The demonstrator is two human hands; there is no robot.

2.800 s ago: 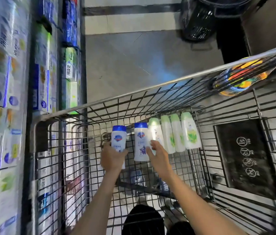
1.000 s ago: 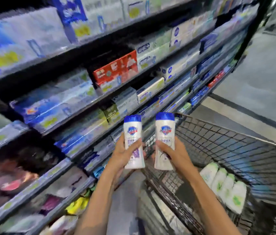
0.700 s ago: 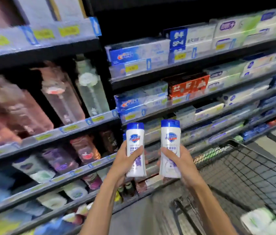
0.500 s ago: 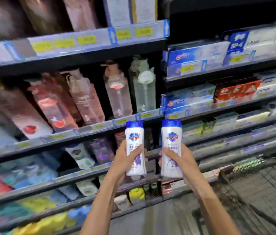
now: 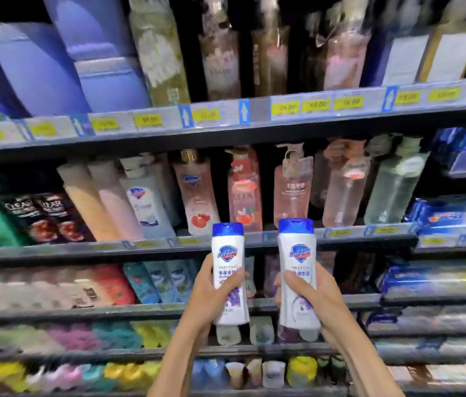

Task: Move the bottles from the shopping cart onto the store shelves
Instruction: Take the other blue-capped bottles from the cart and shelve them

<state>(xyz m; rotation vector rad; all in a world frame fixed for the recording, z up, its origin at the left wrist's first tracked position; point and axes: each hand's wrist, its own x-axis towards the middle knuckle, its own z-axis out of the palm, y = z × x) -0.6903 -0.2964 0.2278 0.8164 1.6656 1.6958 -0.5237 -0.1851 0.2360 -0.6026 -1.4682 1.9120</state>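
Count: two hands, two white bottles with blue caps, one per hand. No cart visible in this view.

Lower centre of frame, left to right. Left hand (image 5: 208,293) is wrapped round the lower half of the left bottle (image 5: 229,270); thumb lies across the front label, fingers curl behind. Bottle upright, cap up, shield logo facing the camera. The cap and upper body stand clear above the grip, and its base shows just under the palm. Just beside it, with a narrow gap between them, the right bottle (image 5: 297,267) is upright too, its cap sitting slightly higher in frame. Right hand (image 5: 312,296) grips it round the lower half, thumb across the front, fingertips showing at the bottle's left edge. The two bottles do not touch. Both are held in the air in front of the store shelves (image 5: 226,138), level with the third and fourth tiers from the top; neither rests on a shelf.

Surroundings: dark shelving fills the frame, five or more tiers, front rails carrying yellow price tags (image 5: 286,106) and blue arrow markers. Top tier: large purple bottles (image 5: 62,58) at upper left, tall pinkish ones to the right. Second tier: dark bottles at left, cream and white ones, then pink pump bottles (image 5: 292,184) at centre, clear ones further right. Blue toothpaste boxes (image 5: 461,156) stacked at the right edge. Lower tiers are motion-blurred; contents unreadable.
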